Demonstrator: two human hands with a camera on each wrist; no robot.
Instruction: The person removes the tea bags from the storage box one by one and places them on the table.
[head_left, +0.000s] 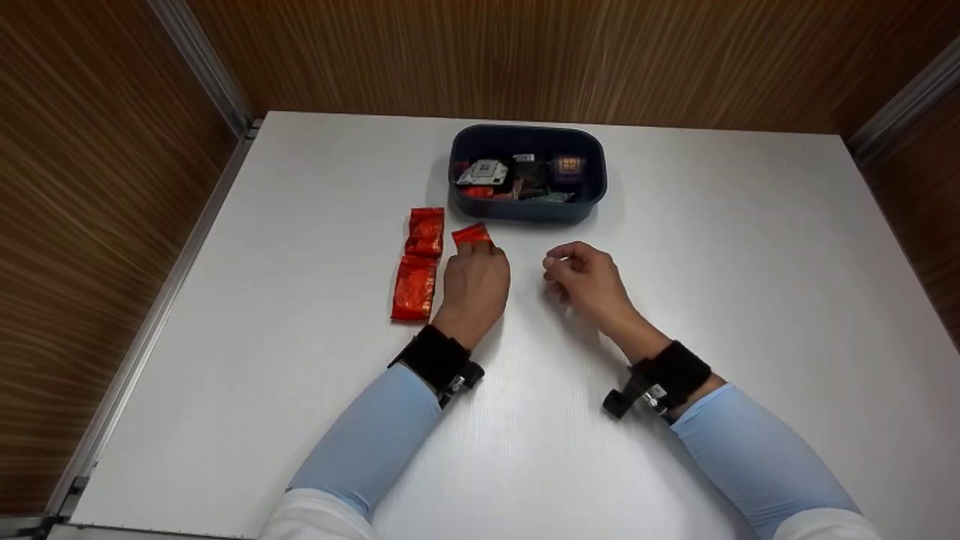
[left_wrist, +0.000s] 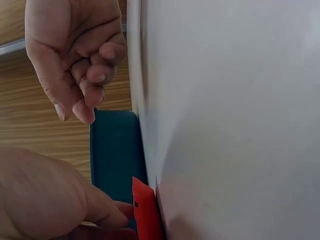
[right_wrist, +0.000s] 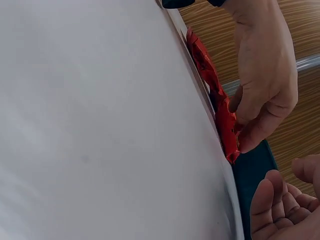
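Observation:
My left hand (head_left: 477, 264) rests on the white table (head_left: 300, 187) and pinches a small red foil packet (head_left: 472, 234) by its near edge. In the left wrist view, the fingertips (left_wrist: 117, 209) sit on that packet (left_wrist: 146, 212). The right wrist view shows thumb and fingers (right_wrist: 260, 100) closed on the packet (right_wrist: 225, 122). Two more red packets (head_left: 425, 231) (head_left: 414, 288) lie end to end just to its left. My right hand (head_left: 581, 274) hovers right of the left one, fingers loosely curled and holding nothing; the same hand (left_wrist: 75, 55) is seen from the left wrist.
A dark blue bin (head_left: 527, 206) holding several assorted packets stands just beyond both hands, with its wall (left_wrist: 115, 150) close behind the held packet. Wood-panel walls with metal strips enclose the table on the left, back and right.

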